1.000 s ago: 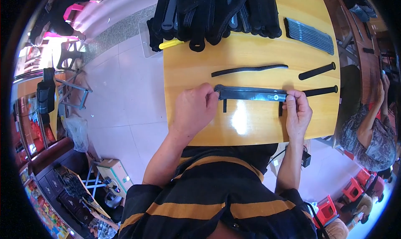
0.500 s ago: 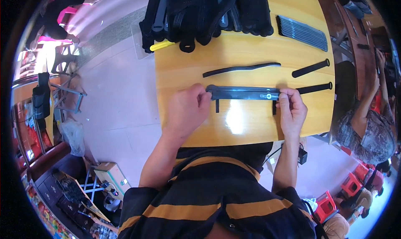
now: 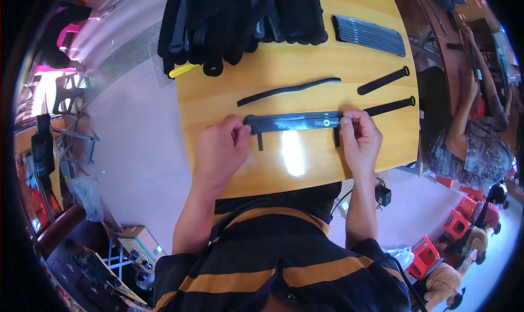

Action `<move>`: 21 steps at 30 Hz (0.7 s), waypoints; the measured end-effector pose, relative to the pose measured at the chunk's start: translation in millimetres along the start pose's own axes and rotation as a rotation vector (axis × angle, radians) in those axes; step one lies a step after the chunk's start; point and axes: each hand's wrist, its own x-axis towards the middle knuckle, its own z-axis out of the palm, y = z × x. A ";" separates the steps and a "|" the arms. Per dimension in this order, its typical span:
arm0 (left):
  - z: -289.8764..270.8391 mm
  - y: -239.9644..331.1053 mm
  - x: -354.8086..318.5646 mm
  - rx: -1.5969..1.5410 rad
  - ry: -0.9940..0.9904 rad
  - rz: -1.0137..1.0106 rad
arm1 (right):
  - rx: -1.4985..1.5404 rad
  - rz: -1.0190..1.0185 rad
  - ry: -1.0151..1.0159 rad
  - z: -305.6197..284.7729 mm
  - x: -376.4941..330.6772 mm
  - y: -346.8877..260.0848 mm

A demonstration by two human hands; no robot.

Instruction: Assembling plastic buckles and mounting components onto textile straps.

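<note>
A flat dark grey strap (image 3: 292, 122) with light printing near its right end is stretched level between my hands, just above the yellow table (image 3: 234, 175). My left hand (image 3: 221, 151) is closed on the strap's rounded left end. At the other end, my right hand (image 3: 360, 140) pinches it between thumb and fingers. Below the strap, two short narrow dark strips stick out; whether they are joined to it I cannot tell. Beyond it lies a thin black strip (image 3: 289, 90), slightly curved. Two black straps with loop ends, an upper one (image 3: 383, 81) and a lower one (image 3: 390, 106), rest near my right hand.
A large heap of black straps (image 3: 240, 23) covers the table's far left, with a yellow object (image 3: 183, 70) poking out beneath. Far right lies a neat row of grey straps (image 3: 371, 35). A person (image 3: 475, 143) works at a brown table to the right. Red stools (image 3: 424, 257) stand behind.
The whole view has shifted, so the table and things on it appear further left. Both hands keep their hold on the strap, with little other change.
</note>
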 end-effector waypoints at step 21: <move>-0.6 -1.7 -0.6 0.043 0.031 0.000 | -0.146 -0.049 0.051 7.7 3.5 -10.2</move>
